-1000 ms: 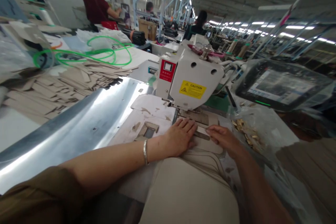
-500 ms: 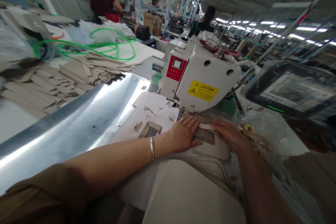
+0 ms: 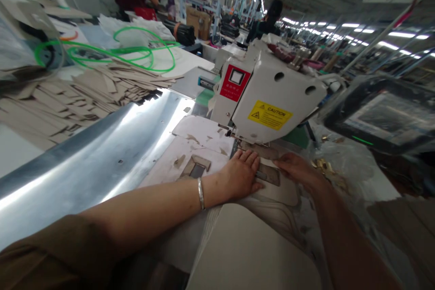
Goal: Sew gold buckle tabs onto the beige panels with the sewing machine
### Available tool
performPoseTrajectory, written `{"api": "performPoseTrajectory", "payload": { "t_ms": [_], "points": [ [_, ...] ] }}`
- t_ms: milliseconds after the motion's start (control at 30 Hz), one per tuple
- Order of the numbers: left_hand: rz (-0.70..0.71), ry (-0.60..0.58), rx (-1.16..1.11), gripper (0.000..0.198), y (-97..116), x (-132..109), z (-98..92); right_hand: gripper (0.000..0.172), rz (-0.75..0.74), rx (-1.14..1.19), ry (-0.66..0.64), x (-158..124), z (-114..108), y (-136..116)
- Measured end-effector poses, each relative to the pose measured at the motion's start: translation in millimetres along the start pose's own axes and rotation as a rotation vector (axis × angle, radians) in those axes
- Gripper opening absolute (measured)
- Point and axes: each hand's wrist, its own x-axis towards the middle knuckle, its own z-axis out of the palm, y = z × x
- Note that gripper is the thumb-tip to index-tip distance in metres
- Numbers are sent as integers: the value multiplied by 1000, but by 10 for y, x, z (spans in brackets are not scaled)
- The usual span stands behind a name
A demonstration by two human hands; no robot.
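Note:
My left hand point(image 3: 242, 174) lies flat with fingers stretched out on a beige fabric piece point(image 3: 282, 192) in front of the white sewing machine head point(image 3: 272, 99). A silver bracelet point(image 3: 201, 193) sits on that wrist. My right hand point(image 3: 299, 170) rests palm down on the same piece, just right of a dark rectangular frame point(image 3: 268, 175) between the two hands. Both hands press the piece on the machine bed under the head. A larger beige panel point(image 3: 251, 249) hangs toward me below the hands.
A stack of beige cut pieces point(image 3: 68, 99) and green tubing point(image 3: 118, 54) lie at the left. A shiny metal table surface point(image 3: 102, 145) runs diagonally. A plastic-covered control screen point(image 3: 384, 118) stands at the right, with gold fittings point(image 3: 326, 167) in a bag. Other people work at the back.
Both hands have slid the beige piece a little further in under the machine head. The camera has tilted slightly, so the machine appears lower and to the right.

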Motion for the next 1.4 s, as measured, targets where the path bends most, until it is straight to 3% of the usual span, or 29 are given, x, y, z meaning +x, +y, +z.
{"api": "performPoseTrajectory", "payload": {
  "t_ms": [200, 467, 600, 900, 1400],
  "points": [
    [-8, -19, 11, 74, 19, 11, -8, 29, 155, -159, -32, -55, -35, -147],
    [13, 13, 2, 74, 3, 8, 12, 32, 196, -121, -78, -14, -7, -138],
    [14, 7, -9, 73, 8, -1, -21, 35, 126, -188, -21, -12, -42, -186],
    [17, 11, -8, 73, 9, 2, -32, 17, 147, 261, -157, -138, -237, -171],
    [23, 21, 14, 74, 0, 18, 4, 23, 150, 459, -65, -73, -190, 34]
  ]
}}
